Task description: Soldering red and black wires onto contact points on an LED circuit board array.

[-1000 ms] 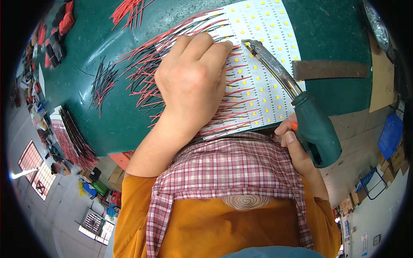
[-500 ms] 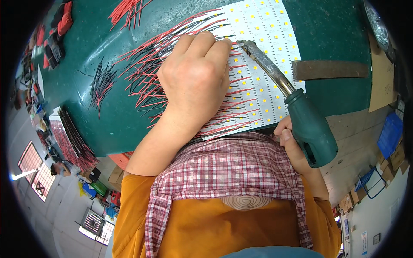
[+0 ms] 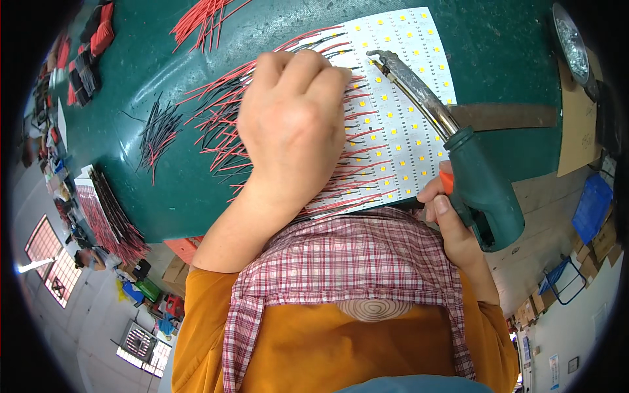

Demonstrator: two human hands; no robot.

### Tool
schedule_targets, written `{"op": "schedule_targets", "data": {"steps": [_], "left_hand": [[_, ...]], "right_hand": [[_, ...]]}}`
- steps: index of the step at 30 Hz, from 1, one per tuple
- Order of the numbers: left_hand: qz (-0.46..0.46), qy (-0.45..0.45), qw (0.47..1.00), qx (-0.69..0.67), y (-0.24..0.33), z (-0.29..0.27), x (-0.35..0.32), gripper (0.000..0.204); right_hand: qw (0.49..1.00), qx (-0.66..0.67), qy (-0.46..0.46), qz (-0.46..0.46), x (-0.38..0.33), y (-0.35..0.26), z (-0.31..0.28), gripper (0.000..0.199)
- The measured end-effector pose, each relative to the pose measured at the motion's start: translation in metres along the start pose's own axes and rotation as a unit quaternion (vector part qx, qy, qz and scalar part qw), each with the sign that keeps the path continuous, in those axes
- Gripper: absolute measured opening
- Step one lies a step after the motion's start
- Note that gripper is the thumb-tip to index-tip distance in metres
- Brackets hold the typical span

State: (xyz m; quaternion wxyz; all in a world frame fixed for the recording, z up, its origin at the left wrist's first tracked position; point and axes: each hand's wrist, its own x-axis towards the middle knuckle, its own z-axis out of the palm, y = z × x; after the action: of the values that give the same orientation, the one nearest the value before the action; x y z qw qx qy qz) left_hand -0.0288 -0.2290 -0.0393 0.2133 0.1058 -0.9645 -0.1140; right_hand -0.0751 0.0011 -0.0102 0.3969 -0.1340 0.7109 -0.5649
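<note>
Since half a second ago, barely shifted: left hand point(image 3: 295, 124) still fisted over the near-left part of the white LED panel point(image 3: 406, 105), knuckles toward the far side, fingers curled together onto the red and black wires point(image 3: 223, 131) fanned out along the panel's left edge; whether a wire is pinched underneath cannot be told. Right hand point(image 3: 452, 226) still clamped around the green grip of the soldering gun point(image 3: 481, 190), thumb by the orange trigger, now sitting slightly nearer the right than a second ago. Metal barrel angled far-left, tip point(image 3: 375, 57) resting over the far part of the panel, just right of the left knuckles, as before.

Panel lying flat on the green table point(image 3: 196, 190), rows of small yellow chips across it, near edge against the plaid collar.

Elsewhere: loose bundle of red wires point(image 3: 203, 14) at the far edge, small heap of black and red wires point(image 3: 157, 131) well left of the panel, stack of panels with wires point(image 3: 105, 213) at the near-left table corner, blue crate point(image 3: 593, 206) on the floor to the right, contents not discernible, round metal dish point(image 3: 571, 39) at far right.
</note>
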Motion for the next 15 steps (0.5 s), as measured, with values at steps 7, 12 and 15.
{"op": "schedule_targets", "data": {"steps": [7,12,15], "left_hand": [[-0.018,-0.002,1.000,0.004,0.004,0.009,-0.003,0.014],[-0.010,0.004,1.000,0.011,0.002,0.011,-0.003,0.013],[-0.007,-0.001,1.000,0.024,0.002,0.010,-0.003,0.013]], "right_hand": [[0.998,-0.057,-0.039,0.002,-0.005,0.006,-0.004,0.009],[0.998,-0.058,-0.034,0.018,-0.006,0.006,-0.005,0.013],[0.995,-0.094,-0.043,0.005,-0.006,0.005,-0.004,0.013]]}}
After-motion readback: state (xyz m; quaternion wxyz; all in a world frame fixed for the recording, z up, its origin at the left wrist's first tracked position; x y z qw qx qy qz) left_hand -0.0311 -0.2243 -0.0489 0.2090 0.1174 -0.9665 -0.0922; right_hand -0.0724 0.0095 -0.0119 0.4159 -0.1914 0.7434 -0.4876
